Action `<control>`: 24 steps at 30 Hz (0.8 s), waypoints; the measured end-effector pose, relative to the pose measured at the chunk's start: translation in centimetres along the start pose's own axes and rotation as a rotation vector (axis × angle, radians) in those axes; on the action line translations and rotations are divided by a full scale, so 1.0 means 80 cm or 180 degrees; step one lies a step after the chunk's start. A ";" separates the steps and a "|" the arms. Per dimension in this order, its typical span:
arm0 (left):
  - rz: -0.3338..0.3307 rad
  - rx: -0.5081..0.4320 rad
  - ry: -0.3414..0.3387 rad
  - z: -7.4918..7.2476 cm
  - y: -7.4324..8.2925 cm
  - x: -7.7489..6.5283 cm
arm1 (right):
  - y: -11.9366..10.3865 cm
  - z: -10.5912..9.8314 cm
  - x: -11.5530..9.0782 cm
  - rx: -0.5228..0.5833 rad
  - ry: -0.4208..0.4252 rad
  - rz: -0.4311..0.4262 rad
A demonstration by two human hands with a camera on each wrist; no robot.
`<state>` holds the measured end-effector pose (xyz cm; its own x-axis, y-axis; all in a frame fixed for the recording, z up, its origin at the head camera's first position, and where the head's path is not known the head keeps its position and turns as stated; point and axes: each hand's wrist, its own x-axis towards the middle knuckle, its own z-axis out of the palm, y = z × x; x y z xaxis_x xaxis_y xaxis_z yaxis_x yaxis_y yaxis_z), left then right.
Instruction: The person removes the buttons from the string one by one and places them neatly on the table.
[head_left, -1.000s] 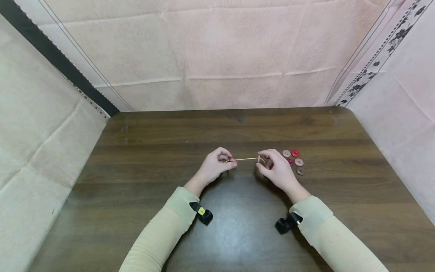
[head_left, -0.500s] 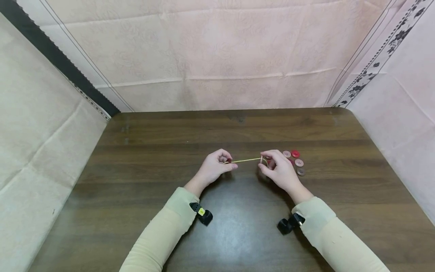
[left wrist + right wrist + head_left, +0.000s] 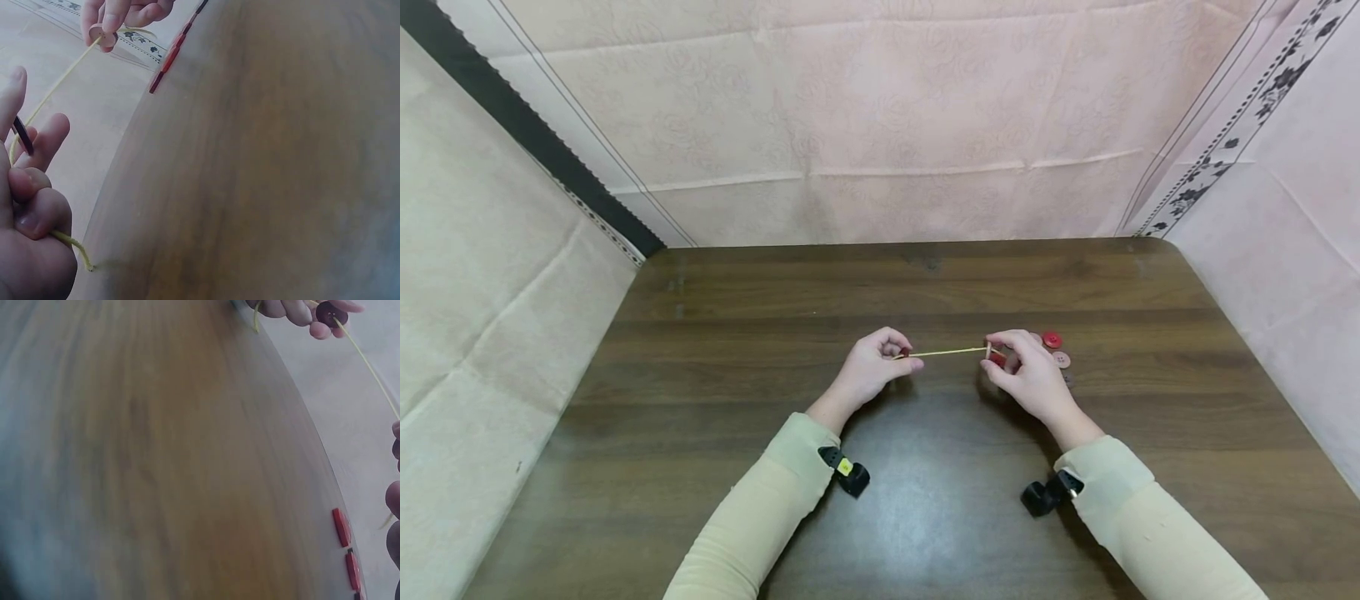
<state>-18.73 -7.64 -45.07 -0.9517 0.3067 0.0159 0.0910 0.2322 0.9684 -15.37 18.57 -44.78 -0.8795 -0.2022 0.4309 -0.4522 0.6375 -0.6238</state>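
Observation:
A thin yellow string (image 3: pixel 951 352) stretches nearly taut between the two hands above the table. My left hand (image 3: pixel 871 363) grips it in curled fingers, and a short tail hangs out below them. A dark red button (image 3: pixel 330 314) is threaded on the string by the left thumb and forefinger. My right hand (image 3: pixel 1028 375) pinches a pale pink button (image 3: pixel 100 37) by its edge, upright, with the string running through it. The string's other end sticks out behind that button.
Several loose buttons lie beside and partly behind the right hand, among them a red button (image 3: pixel 1052 340) and a pink button (image 3: pixel 1062 360). They rest on a brown wooden table (image 3: pixel 790 300). Pale cloth (image 3: pixel 880 125) hangs behind the table's far edge.
My right hand has moved to the right with the pale pink button, so more string shows between the hands. It now covers more of the loose buttons. The left hand has barely moved.

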 end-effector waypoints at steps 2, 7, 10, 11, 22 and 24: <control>0.0022 0.0008 0.0011 0.000 0.000 0.000 | 0.002 -0.002 -0.001 -0.0023 -0.0012 0.0031; 0.0048 0.0017 0.0019 -0.001 -0.001 0.000 | 0.006 -0.006 -0.004 -0.0066 -0.0013 0.0098; 0.0044 0.0009 0.0018 0.000 -0.001 0.000 | 0.007 -0.008 -0.004 -0.0088 0.0005 0.0122; 0.0041 0.0002 0.0017 0.000 -0.001 0.000 | 0.008 -0.009 -0.004 -0.0107 0.0003 0.0128; 0.0030 0.0025 -0.0069 -0.002 0.026 -0.012 | 0.014 -0.020 -0.008 -0.0186 -0.0040 0.0145; 0.0044 0.0029 -0.0074 -0.003 0.035 -0.015 | 0.016 -0.022 -0.010 -0.0208 -0.0012 0.0123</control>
<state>-17.38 -7.59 -42.35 -0.9432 0.3313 0.0234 0.1070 0.2362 0.9658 -15.01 20.90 -44.77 -0.8967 -0.1793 0.4047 -0.4074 0.6921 -0.5959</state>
